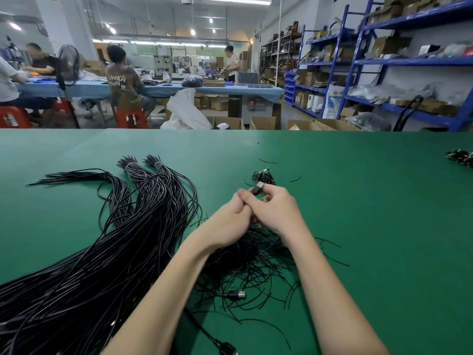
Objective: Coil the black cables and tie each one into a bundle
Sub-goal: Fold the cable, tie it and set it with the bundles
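Three loose sheaves of long black cables fan across the left half of the frame on the green table mat, their stripped ends pointing to the upper left, two of them banded with pale ties near the tips. Long axis runs lower left to upper centre.

Centre frame: left hand curled, fingers closed round a black cable coil that is mostly hidden between the palms. Right hand pressed against it from the right, thumb and fingers pinching the silver-tipped USB plug that sticks up out of the grip toward the top of the frame. Hands are touching each other; the work sits directly between them, neither nearer.

Beneath the wrists, a tangle of thin black tie wires; likely the next tie comes from here, just below the right hand. Just beyond the hands, upper centre, a small finished bundle.

Far right edge: another dark bundle, well apart.
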Demonstrator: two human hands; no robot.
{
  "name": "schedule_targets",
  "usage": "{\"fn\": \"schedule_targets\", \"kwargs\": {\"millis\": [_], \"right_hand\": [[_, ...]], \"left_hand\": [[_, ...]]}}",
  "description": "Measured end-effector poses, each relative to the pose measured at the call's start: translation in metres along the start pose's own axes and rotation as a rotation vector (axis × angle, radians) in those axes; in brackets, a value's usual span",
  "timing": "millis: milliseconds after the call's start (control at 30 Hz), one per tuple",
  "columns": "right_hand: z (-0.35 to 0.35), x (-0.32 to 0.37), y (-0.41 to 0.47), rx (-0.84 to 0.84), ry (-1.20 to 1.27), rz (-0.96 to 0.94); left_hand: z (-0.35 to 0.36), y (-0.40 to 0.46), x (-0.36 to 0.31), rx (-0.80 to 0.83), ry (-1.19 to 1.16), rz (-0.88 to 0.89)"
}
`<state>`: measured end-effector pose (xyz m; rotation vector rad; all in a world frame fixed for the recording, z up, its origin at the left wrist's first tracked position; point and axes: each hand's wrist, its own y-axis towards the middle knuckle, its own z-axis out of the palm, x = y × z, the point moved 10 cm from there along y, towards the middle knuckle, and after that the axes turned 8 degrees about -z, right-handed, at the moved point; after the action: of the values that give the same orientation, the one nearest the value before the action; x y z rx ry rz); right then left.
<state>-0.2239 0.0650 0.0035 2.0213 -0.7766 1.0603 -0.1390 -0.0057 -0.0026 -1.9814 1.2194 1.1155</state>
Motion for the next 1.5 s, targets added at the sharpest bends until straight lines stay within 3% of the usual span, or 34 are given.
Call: {"fn": "schedule_targets", "kwargs": {"millis": [133,233,333,467,667,867,1067,1233,1500], "right_hand": [[-0.005,-0.008,-0.003,0.022,0.052,0.031],[-0.005,-0.005,-0.002,0.052,-0.21,0.01],[0.003,-0.003,-0.002,0.155,-0.434,0.019],[0.007,0.0,-0.001,0.162,-0.312,0.009],[-0.004,0.009,0.0,-0.017,-0.252,-0.146],[-0.007,-0.008,-0.005,0.022,-0.325,0.005],[0.002,-0.008,-0.004,0.148,-0.4,-0.049],[-0.004,-0.004,-0.005,0.049,-0.393,-0.133],[-0.007,0.003,-0.002,0.047,-0.511,-0.197]], "left_hand": [[0.011,0.003,0.005,0.101,-0.067,-0.041],[0.016,0.003,0.008,0.14,-0.102,-0.074],[0.011,0.004,0.006,0.069,0.103,-0.028],[0.009,0.001,-0.003,0.009,0.35,0.049],[0.013,0.0,-0.008,-0.004,0.364,0.071],[0.01,-0.003,-0.018,-0.046,0.279,0.135],[0.015,-0.008,-0.027,-0.001,0.336,0.202],[0.02,-0.008,-0.023,0.024,0.422,0.179],[0.018,-0.002,-0.014,0.027,0.437,0.05]]}}
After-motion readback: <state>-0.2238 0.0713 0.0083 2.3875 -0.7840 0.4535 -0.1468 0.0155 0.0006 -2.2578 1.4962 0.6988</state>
